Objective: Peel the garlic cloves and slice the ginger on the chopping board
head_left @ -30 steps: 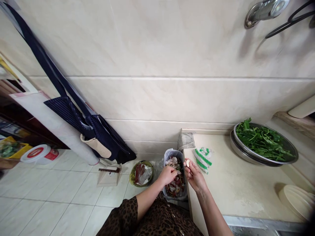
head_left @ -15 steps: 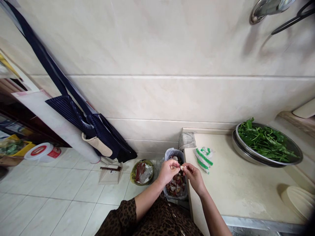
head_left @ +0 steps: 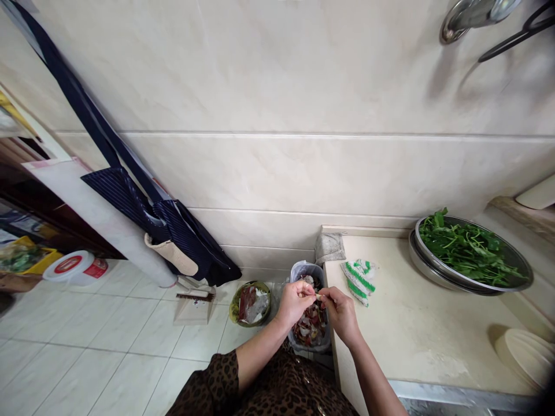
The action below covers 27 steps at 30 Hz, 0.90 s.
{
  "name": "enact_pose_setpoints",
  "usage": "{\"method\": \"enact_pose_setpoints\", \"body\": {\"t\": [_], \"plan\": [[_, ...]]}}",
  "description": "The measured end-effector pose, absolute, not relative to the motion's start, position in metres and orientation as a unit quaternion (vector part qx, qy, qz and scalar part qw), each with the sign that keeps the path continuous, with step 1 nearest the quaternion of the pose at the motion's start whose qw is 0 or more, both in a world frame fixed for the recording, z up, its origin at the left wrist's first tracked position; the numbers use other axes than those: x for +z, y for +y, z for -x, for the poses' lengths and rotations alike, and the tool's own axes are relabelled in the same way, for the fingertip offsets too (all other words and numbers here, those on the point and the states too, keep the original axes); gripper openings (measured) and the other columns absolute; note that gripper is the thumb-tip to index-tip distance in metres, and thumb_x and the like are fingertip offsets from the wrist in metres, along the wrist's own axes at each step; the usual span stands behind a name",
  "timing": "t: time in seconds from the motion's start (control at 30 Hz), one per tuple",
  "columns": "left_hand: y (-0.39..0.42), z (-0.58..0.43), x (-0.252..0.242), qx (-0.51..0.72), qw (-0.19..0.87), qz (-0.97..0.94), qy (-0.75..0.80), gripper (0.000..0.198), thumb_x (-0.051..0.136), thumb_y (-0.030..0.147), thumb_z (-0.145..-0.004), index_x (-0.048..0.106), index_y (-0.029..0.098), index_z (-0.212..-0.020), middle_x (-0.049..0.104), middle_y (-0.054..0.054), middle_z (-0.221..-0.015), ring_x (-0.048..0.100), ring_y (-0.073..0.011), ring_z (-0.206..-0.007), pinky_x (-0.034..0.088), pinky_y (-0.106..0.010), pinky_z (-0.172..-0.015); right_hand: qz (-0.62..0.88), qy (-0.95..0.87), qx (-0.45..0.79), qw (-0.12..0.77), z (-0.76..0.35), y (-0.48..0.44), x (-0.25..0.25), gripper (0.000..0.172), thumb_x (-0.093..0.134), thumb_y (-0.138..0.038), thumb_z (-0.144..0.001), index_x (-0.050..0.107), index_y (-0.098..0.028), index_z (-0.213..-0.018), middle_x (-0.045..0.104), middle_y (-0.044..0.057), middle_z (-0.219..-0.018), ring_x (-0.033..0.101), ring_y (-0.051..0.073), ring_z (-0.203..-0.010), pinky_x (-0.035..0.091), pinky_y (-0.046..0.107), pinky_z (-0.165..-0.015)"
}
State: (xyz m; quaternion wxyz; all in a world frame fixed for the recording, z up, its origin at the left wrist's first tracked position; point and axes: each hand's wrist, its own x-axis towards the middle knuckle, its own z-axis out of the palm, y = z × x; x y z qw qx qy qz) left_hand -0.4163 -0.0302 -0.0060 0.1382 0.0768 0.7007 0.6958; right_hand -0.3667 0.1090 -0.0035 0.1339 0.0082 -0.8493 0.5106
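Observation:
My left hand (head_left: 293, 303) and my right hand (head_left: 340, 312) meet over a small bin (head_left: 309, 323) lined with a plastic bag and full of peelings, beside the counter's left edge. Between their fingertips they pinch a small pale garlic clove (head_left: 319, 297). Both hands are closed on it, the left thumb and fingers working at its skin.
On the cream counter (head_left: 416, 323) lie a green-striped cloth (head_left: 358, 278), a grey cloth (head_left: 328, 247), a steel bowl of greens (head_left: 470, 253) and a pale plate (head_left: 524, 355). On the tiled floor stand a green bowl of scraps (head_left: 250, 304), a dustpan (head_left: 193, 306) and a white tub (head_left: 71, 268). A navy apron (head_left: 143, 208) hangs on the wall.
My left hand rose from the bin and joined my right hand on the clove. Both hands now pinch it over the bin.

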Motion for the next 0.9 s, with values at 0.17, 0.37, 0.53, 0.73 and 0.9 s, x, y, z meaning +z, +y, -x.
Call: {"method": "enact_pose_setpoints", "body": {"t": [0.17,0.37,0.53,0.73,0.9], "plan": [[-0.028,0.415,-0.004,0.688,0.121,-0.027,0.715,0.001,0.057,0.014,-0.057,0.058,0.014,-0.057,0.054,0.003,-0.054,0.041,-0.0077,-0.049,0.029,-0.019,-0.05,-0.007,-0.852,0.499,0.161,0.367,0.099,-0.003,0.016,0.05,-0.027,-0.086,0.064,-0.021,-0.081,0.065,0.005,-0.076,0.06,0.02,-0.07,0.045,0.03,-0.066],[-0.027,0.416,-0.005,0.72,0.095,0.017,0.688,0.005,0.055,0.012,-0.054,0.052,0.015,-0.056,0.049,0.005,-0.053,0.039,-0.0074,-0.051,0.029,-0.019,-0.051,0.025,-0.831,0.533,0.16,0.366,0.09,-0.008,0.018,0.049,-0.03,-0.086,0.064,-0.02,-0.082,0.066,0.005,-0.075,0.06,0.019,-0.07,0.045,0.029,-0.067],[-0.027,0.417,-0.001,0.734,0.071,0.033,0.675,0.011,0.057,0.014,-0.053,0.047,0.016,-0.056,0.046,0.006,-0.055,0.041,-0.0074,-0.053,0.032,-0.018,-0.053,0.038,-0.823,0.557,0.108,0.366,0.093,-0.012,0.021,0.056,-0.036,-0.082,0.066,-0.019,-0.089,0.069,0.006,-0.081,0.061,0.02,-0.071,0.046,0.029,-0.068],[-0.025,0.414,-0.003,0.747,0.108,0.082,0.651,0.017,0.06,0.015,-0.052,0.043,0.017,-0.054,0.037,0.008,-0.05,0.03,-0.0045,-0.046,0.023,-0.018,-0.047,0.103,-0.714,0.681,0.127,0.369,0.087,-0.017,0.03,0.061,-0.045,-0.077,0.07,-0.018,-0.085,0.066,0.004,-0.077,0.059,0.018,-0.072,0.044,0.027,-0.064],[-0.021,0.408,-0.013,0.693,0.153,0.003,0.705,0.012,0.058,0.011,-0.057,0.047,0.016,-0.053,0.039,0.007,-0.049,0.032,-0.006,-0.047,0.023,-0.019,-0.048,0.167,-0.461,0.872,0.016,0.373,0.083,-0.024,0.031,0.075,-0.042,-0.065,0.066,-0.017,-0.081,0.042,-0.008,-0.049,0.031,0.005,-0.042,0.023,0.018,-0.039]]}}
